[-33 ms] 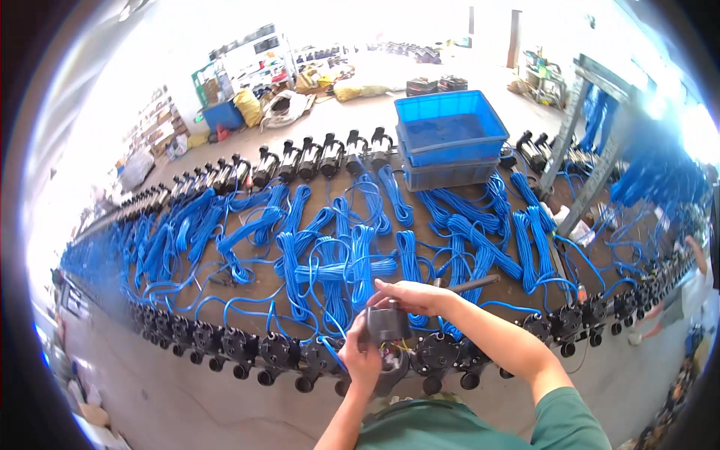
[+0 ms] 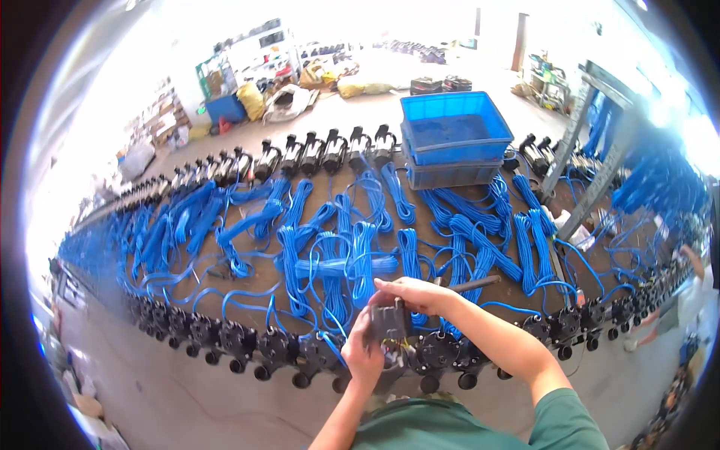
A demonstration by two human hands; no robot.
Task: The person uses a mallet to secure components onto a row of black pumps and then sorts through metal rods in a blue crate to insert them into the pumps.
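A small black box-shaped housing [image 2: 390, 324] is held in front of me, just above the table's near edge. My left hand [image 2: 364, 352] is closed round its left side. My right hand [image 2: 411, 294] reaches across from the right, its fingers curled over the housing's top and far side, with fingertips partly hidden. Thin yellow and other coloured wires [image 2: 395, 346] show below the housing, close to a black pump body [image 2: 437, 349] at the table edge. Blue cable [image 2: 332, 345] runs beside my left hand.
Bundled blue cables [image 2: 362, 255] cover much of the brown table [image 2: 255, 298]. Black pump bodies [image 2: 232, 341] line its near edge, and motors [image 2: 311, 154] line the far one. Stacked blue crates [image 2: 457, 154] stand beyond. A metal frame [image 2: 577, 150] rises at right, near another person [image 2: 675, 304].
The black housing has turned slightly between my hands, and the wires below it show a little differently. The whole view has shifted slightly.
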